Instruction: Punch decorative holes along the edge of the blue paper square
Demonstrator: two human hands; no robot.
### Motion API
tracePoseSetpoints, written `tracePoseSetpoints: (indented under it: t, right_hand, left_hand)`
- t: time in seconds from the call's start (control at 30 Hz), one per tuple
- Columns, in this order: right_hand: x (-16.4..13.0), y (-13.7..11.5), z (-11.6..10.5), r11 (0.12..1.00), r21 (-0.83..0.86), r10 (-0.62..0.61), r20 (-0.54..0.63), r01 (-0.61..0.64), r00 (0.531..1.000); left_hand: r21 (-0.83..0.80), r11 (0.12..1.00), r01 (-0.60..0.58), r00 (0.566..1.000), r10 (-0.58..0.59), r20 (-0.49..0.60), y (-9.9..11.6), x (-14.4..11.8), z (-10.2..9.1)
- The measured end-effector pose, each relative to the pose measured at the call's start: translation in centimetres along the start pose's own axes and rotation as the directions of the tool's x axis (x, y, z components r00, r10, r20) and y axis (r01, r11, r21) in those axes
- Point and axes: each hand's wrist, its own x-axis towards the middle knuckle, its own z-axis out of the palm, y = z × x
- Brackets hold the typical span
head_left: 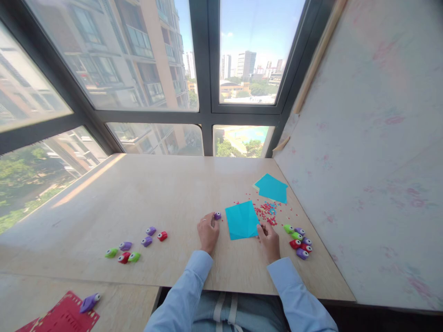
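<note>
head: right fingers (262,231) pinch square blue paper (241,221), likely flimsy, by its edge; left fingers (209,217) grip purple plastic punch (217,215).

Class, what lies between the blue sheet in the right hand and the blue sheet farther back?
Head view: scattered bits, mostly red, lie between the held sheet and the farther sheet.

Bright daylight comes through the window (206,92), hazing its panes (138,69); below its left side, a sunlit strip (88,180) edges the worktop (166,184). Right of the window, the wall (367,152) looks soft and stretched.
</note>
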Motion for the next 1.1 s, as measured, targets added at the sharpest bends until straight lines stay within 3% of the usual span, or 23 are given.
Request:
tracePoseSetpoints:
  t: [0.17,0.3,0.4,0.5,0.67,0.9,1.1]
  right_hand:
    - [-0.9,0.2,-0.4,0.998,0.047,0.041,-0.023,-0.04,0.999]
    - [-1.8,0.6,-0.7,0.995,0.079,0.056,-0.03,-0.053,0.998]
    - [-2.5,0.8,-0.9,0.994,0.089,0.061,-0.026,-0.059,0.998]
    - [-3.0,0.9,-1.0,0.993,0.106,0.059,-0.03,-0.055,0.998]
    - [-2.8,0.6,-1.0,0.992,0.112,0.062,-0.029,-0.058,0.998]
    - [-2.2,0.2,-1.1,0.989,0.105,0.098,0.028,-0.1,0.995]
    - [-2.1,0.0,-0.9,0.991,0.1,0.091,0.023,-0.093,0.996]
  left_hand:
    - [0.159,0.985,-0.068,0.997,0.061,0.049,0.3,-0.3,0.0]
    - [0.184,0.979,-0.086,0.995,0.076,0.061,0.6,-0.3,-0.1]
    - [0.105,0.992,-0.075,0.996,0.071,0.049,0.5,-0.1,-0.3]
    - [-0.086,0.995,-0.042,0.999,0.042,-0.005,0.0,0.0,-0.3]
    - [-0.364,0.93,0.057,0.993,-0.089,-0.073,-1.1,-1.2,-1.0]
    - [-0.409,0.91,0.071,0.997,-0.079,-0.002,-2.5,-4.6,-4.1]
    - [-0.368,0.926,0.079,0.996,-0.091,-0.013,-3.4,-2.2,-4.4]
